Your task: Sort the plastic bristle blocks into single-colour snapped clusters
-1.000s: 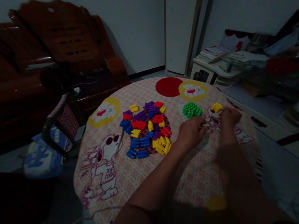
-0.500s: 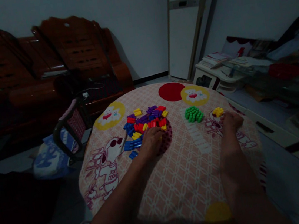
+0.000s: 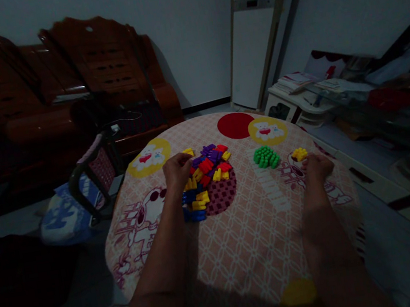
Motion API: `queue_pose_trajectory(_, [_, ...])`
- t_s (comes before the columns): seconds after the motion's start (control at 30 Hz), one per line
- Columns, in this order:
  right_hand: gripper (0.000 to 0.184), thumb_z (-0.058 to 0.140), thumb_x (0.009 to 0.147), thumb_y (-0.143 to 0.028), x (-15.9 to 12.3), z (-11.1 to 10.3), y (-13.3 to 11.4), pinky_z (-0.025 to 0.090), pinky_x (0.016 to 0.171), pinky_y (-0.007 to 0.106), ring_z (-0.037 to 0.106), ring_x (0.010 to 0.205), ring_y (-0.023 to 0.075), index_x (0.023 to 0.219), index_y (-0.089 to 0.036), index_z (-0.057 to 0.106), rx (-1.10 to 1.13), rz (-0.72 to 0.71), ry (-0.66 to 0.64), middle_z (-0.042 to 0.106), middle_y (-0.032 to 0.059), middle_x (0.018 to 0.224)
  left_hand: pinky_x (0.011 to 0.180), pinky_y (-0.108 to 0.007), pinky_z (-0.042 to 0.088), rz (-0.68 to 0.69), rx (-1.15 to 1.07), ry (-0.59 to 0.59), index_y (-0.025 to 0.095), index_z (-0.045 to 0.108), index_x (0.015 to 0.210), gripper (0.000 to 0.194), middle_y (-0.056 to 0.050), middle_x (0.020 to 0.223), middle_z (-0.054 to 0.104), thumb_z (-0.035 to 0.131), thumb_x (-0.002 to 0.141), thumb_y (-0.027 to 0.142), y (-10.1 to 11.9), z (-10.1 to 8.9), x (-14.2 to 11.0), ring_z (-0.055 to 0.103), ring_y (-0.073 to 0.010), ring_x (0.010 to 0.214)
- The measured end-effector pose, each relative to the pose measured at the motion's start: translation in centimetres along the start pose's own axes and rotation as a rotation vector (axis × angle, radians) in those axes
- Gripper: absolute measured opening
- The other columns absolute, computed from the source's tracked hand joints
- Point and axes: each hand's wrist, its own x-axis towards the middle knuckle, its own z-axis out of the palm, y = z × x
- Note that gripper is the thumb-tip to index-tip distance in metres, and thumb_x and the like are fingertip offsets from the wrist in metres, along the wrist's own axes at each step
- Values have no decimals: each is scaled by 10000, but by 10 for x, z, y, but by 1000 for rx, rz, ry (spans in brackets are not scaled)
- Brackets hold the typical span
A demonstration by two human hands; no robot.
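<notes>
My left hand (image 3: 177, 171) is at the left side of a mixed pile of plastic toy blocks (image 3: 206, 165) in red, purple, blue and yellow. Its fingers are curled together by a yellow block (image 3: 188, 152), and what they hold, if anything, is hidden. On the right of the table, my right hand (image 3: 319, 165) has its fingers pressed together at the edge of a small yellow block cluster (image 3: 299, 153). Whether a piece is between those fingertips does not show. A green block cluster (image 3: 266, 157) lies between the two hands, nearer the right one.
The round table wears a patterned cloth (image 3: 241, 240). A folding chair (image 3: 95, 177) stands close on the left, with wooden seats (image 3: 108, 70) behind it. A cluttered glass-topped cabinet (image 3: 358, 94) runs along the right.
My left hand has moved left and away from me, from the pile's near right to its left side. Yellow, red and blue blocks have shifted about. The right hand stays by the yellow cluster.
</notes>
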Motion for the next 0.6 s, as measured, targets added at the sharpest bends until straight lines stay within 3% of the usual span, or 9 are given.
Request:
queue_pose_trajectory(0.07, [188,581,736,-293,-1,0,-2,484,440,288,620,481,204,704,-147,695,4,6,4,636,32,530,797,-303,521,56,18,-119,183,768,961,219,-80,938,774,591,839,227,14,13,-8,694,-218,851])
queue_pose_trajectory(0.2, [155,577,720,-285,-4,-2,-6,456,409,280,602,458,196,675,-165,665,40,37,-3,632,25,532,774,-308,502,148,267,-353,177,763,877,168,-100,922,761,630,828,267,36,42,-25,683,-237,860])
queue_pose_trajectory(0.33, [139,578,718,-294,-9,-4,-11,434,391,256,595,451,182,689,-179,651,66,60,-6,627,9,531,742,-322,486,159,351,-365,173,749,850,194,-117,893,746,592,861,286,38,53,-35,678,-255,835])
queue_pose_trajectory(0.6, [190,554,737,-345,-9,-2,-8,432,390,236,602,455,170,712,-180,644,100,34,-5,619,-4,536,783,-305,466,169,380,-408,166,683,984,198,-115,1067,722,668,823,282,37,51,-40,667,-256,955])
